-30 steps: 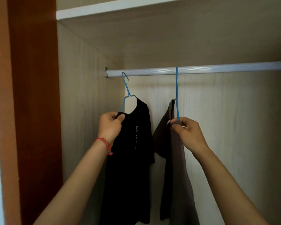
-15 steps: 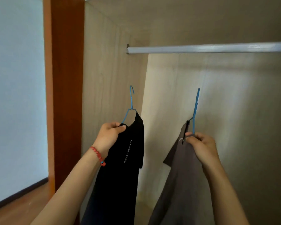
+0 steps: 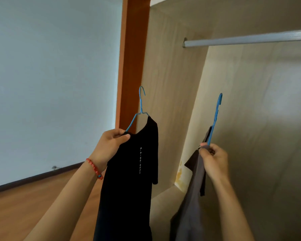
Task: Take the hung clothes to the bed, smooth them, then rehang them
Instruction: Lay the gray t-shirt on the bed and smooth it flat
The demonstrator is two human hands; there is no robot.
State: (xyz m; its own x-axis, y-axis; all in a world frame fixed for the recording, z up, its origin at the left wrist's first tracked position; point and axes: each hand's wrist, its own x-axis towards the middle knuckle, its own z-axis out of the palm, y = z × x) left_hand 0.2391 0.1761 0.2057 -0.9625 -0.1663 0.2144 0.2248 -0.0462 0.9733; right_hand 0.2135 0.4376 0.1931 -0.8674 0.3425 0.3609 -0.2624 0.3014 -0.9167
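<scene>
My left hand point(image 3: 111, 145) grips the shoulder of a black T-shirt point(image 3: 130, 180) that hangs on a blue wire hanger point(image 3: 140, 105). My right hand point(image 3: 213, 159) pinches a second blue hanger point(image 3: 215, 117) that carries a grey-brown shirt point(image 3: 191, 206). Both hangers are off the silver wardrobe rail point(image 3: 247, 39), which runs bare at the upper right, well above the hooks. The lower parts of both garments run out of view at the bottom.
The open wardrobe has pale wood walls point(image 3: 172, 75) and an orange-brown side post point(image 3: 134, 58). A white wall point(image 3: 50, 75) and wooden floor point(image 3: 24, 206) lie to the left. The bed is not in view.
Both hangers were lifted off the rail and lowered with their shirts. My view has swung left, away from the wardrobe interior, so more wall and floor show.
</scene>
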